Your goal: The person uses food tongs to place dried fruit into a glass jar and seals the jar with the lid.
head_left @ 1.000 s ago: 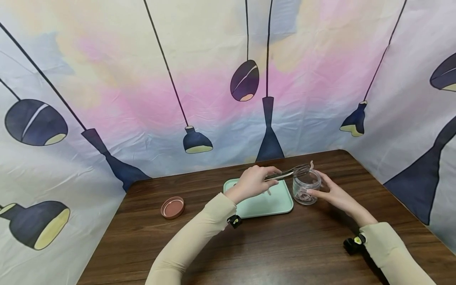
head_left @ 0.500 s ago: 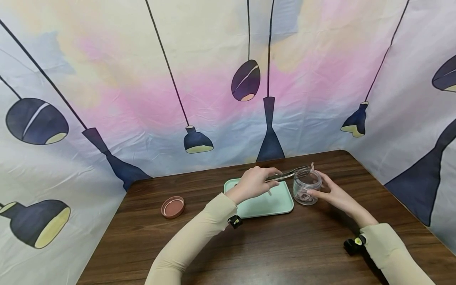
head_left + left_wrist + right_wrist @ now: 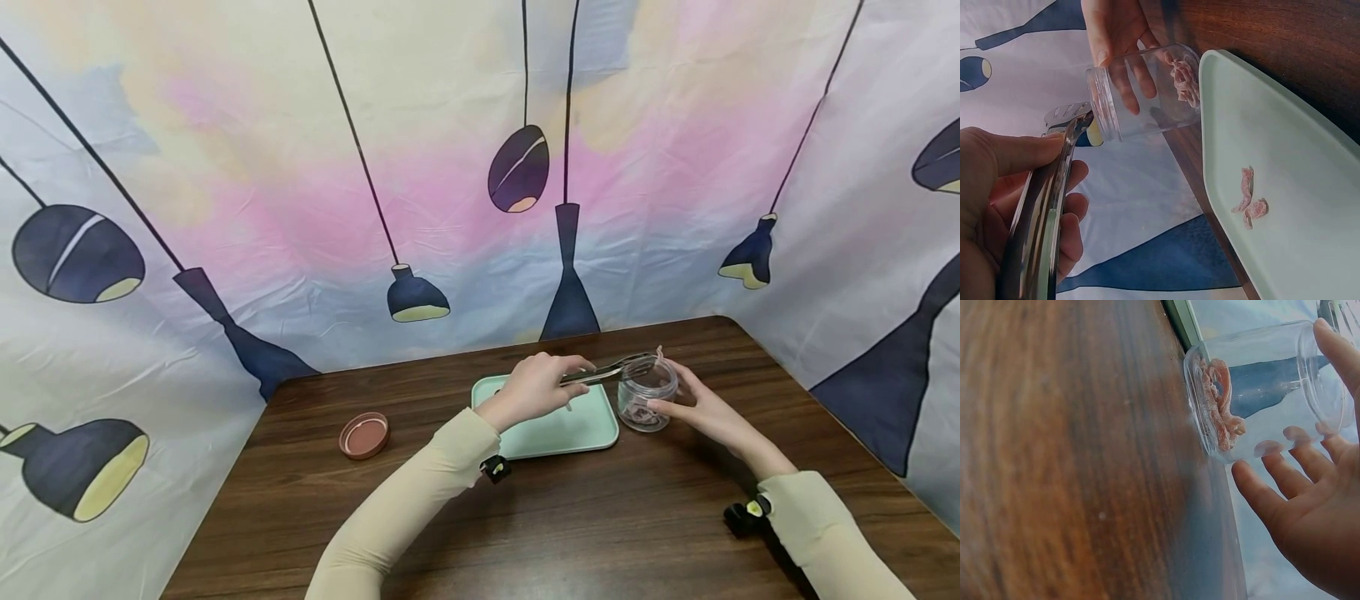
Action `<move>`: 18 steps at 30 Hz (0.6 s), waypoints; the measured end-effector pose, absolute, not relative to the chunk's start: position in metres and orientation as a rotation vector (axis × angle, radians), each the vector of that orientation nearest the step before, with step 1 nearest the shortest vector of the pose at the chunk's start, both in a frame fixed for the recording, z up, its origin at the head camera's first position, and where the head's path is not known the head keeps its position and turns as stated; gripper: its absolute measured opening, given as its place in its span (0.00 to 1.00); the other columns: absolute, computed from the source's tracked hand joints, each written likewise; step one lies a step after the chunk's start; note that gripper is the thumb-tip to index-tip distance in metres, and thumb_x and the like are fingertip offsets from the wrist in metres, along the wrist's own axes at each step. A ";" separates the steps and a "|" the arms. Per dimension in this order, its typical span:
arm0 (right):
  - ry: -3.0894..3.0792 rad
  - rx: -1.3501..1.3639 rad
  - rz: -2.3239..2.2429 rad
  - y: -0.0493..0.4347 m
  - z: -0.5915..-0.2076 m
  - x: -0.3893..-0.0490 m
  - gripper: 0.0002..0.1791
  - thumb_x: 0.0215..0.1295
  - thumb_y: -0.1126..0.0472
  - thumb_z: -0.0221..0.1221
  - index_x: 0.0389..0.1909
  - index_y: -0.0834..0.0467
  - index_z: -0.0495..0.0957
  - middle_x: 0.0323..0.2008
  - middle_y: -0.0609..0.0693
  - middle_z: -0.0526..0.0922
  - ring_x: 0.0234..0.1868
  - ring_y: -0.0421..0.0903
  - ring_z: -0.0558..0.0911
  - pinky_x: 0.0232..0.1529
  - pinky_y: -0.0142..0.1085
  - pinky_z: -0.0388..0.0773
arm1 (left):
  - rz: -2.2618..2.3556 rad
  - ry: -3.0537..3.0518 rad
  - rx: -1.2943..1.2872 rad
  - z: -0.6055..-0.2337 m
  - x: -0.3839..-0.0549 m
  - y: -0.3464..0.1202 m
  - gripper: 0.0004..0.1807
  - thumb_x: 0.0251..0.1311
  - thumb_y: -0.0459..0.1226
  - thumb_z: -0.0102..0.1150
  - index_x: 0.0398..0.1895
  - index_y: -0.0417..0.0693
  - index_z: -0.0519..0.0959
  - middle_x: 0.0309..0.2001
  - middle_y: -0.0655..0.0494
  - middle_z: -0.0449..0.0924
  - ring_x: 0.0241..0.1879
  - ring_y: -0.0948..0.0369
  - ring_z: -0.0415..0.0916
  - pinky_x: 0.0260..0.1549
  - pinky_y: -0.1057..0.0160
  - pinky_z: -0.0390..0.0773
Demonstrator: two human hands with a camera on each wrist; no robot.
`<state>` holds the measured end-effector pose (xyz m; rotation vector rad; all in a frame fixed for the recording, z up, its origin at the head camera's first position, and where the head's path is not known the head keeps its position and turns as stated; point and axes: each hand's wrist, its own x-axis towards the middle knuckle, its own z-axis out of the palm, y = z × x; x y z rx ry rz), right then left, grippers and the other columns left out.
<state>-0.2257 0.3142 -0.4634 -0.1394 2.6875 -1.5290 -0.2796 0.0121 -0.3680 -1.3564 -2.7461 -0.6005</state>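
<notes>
My left hand [image 3: 531,387] grips metal tongs [image 3: 1041,219] whose slotted heads reach over the mouth of a clear jar [image 3: 637,400]. A thin pinkish strip [image 3: 660,352] sticks up at the tong tips by the rim; how it is held is too small to tell. Around the jar's far right side curls my right hand [image 3: 701,408], thumb in front, holding it upright on the table. Several pinkish, powdery strips [image 3: 1221,406] lie at the jar's bottom. A few pieces [image 3: 1246,187] rest on the pale green tray [image 3: 1310,237], left of the jar and partly beneath my left hand.
A reddish-brown round lid [image 3: 364,436] lies on the wooden table [image 3: 585,525], left of the tray. Behind the table hangs a cloth backdrop [image 3: 315,200] printed with lamps.
The tong tips and the strip at them have sunk slightly toward the jar's rim. My right hand and the jar stay in place.
</notes>
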 end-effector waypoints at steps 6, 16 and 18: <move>2.689 -0.143 -1.535 0.316 -0.465 -0.226 0.54 0.69 0.43 0.62 0.82 0.52 0.37 0.79 0.67 0.42 0.75 0.73 0.48 0.62 0.72 0.56 | -0.596 -2.731 -1.358 -0.369 -0.279 0.013 0.18 0.70 0.44 0.62 0.62 0.57 0.80 0.53 0.55 0.85 0.18 0.80 0.74 0.32 0.70 0.77; 2.689 -0.150 -1.539 0.316 -0.465 -0.226 0.54 0.70 0.43 0.62 0.82 0.53 0.37 0.79 0.67 0.42 0.75 0.73 0.48 0.62 0.72 0.55 | -0.585 -2.730 -1.359 -0.369 -0.280 0.014 0.18 0.70 0.44 0.61 0.62 0.58 0.80 0.53 0.55 0.85 0.18 0.80 0.74 0.32 0.70 0.78; 2.689 -0.151 -1.541 0.316 -0.465 -0.226 0.54 0.70 0.43 0.62 0.82 0.53 0.37 0.79 0.66 0.43 0.75 0.73 0.48 0.62 0.72 0.55 | -0.587 -2.733 -1.357 -0.369 -0.280 0.014 0.19 0.70 0.45 0.61 0.62 0.58 0.80 0.53 0.55 0.85 0.18 0.80 0.74 0.32 0.70 0.77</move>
